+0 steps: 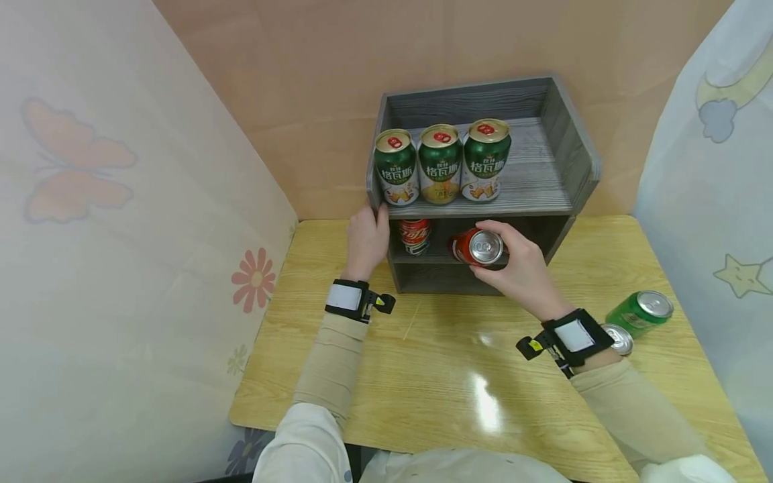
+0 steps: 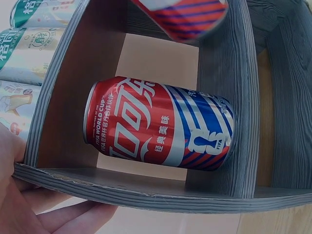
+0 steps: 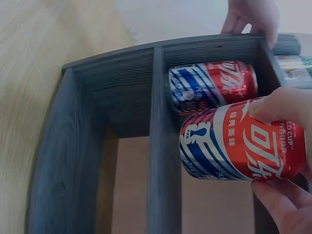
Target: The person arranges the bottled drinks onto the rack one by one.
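Observation:
A grey wooden shelf stands on the table. At its left side my left hand grips the side panel, thumb at the front and fingers behind. My right hand holds a red cola can between thumb and fingers, tilted at the front of the middle level. Another red cola can stands upright on that level at the left. Three green-and-white drink cans stand in a row on the top level: a left one, a middle one and a right one.
On the table, right of the shelf, a green can stands beside another can partly hidden by my right wrist. Patterned cloth hangs on both sides. A low compartment lies under the middle level.

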